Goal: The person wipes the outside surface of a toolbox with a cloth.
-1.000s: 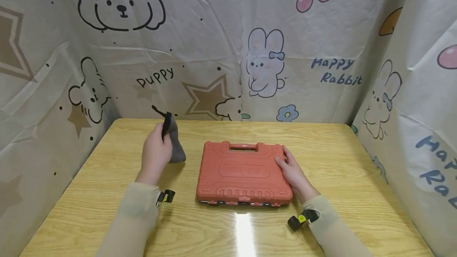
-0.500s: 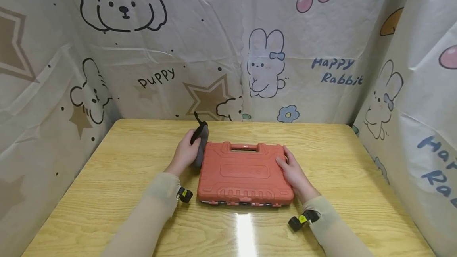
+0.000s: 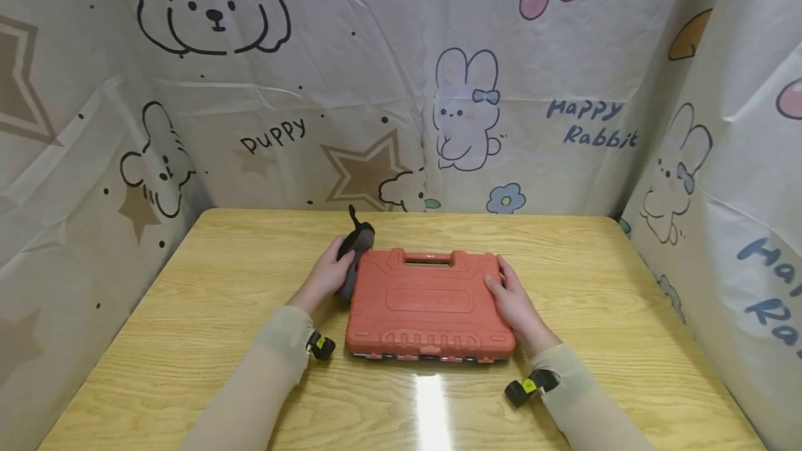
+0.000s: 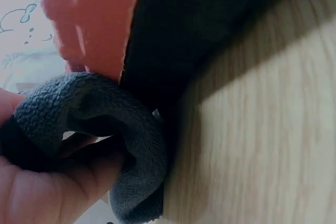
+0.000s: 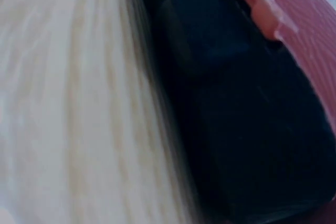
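Note:
A red case (image 3: pixel 429 298) with a dark underside (image 5: pixel 252 129) lies on the table, its handle at the far edge. My left hand (image 3: pixel 324 272) grips a folded grey cloth (image 4: pixel 142 145) with a black edge and strap, held against the case's left side. In the left wrist view the cloth curls around beside the case's corner (image 4: pixel 94 19), with the thumb of my left hand (image 4: pixel 47 192) on it. My right hand (image 3: pixel 520 305) holds the case's right edge, thumb on top; its other fingers are largely hidden.
The wooden table (image 3: pixel 219 256) ends at a printed cloth wall (image 3: pixel 376 89) behind and on both sides. A bright light reflection lies on the table in front of the case.
My left hand has carried the grey cloth rightward from apart on the left to the case's left side, and the cloth has lowered slightly. My right hand and the case have stayed in place.

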`<state>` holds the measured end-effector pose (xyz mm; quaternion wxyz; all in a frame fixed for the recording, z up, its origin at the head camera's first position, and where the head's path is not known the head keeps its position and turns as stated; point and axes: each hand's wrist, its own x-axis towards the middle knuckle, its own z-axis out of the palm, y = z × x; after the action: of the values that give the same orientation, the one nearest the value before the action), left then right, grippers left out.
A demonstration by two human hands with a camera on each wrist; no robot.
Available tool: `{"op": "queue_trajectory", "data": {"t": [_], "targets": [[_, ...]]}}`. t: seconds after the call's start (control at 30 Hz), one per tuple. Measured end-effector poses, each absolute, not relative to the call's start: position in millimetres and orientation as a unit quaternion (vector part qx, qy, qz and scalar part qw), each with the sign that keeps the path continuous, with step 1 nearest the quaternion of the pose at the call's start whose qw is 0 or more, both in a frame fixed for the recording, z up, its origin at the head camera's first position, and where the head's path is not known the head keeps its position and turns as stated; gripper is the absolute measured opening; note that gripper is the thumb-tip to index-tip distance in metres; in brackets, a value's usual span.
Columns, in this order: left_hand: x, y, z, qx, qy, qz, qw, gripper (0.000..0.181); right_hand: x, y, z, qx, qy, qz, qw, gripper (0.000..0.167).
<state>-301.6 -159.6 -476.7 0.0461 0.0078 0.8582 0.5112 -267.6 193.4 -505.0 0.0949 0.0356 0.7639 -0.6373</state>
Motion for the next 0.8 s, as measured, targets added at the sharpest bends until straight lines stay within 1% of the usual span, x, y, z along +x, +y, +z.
{"op": "queue_trajectory", "data": {"t": [0.2,0.37,0.8], "targets": [[-295.0,-159.3,-476.9,0.0,0.863,0.503,0.04,0.04,-269.9,192.7,-505.2,0.032,0.766,-0.636,0.091,0.067],[-287.4,-158.4,-476.7,0.003,0.872,0.488,0.045,0.041,-268.2,193.8,-505.5,0.044,0.764,-0.637,0.091,0.067],[-259.7,-155.0,-474.4,0.017,0.882,0.469,0.03,0.04,-268.5,190.7,-503.0,0.041,0.757,-0.646,0.086,0.066]]}}
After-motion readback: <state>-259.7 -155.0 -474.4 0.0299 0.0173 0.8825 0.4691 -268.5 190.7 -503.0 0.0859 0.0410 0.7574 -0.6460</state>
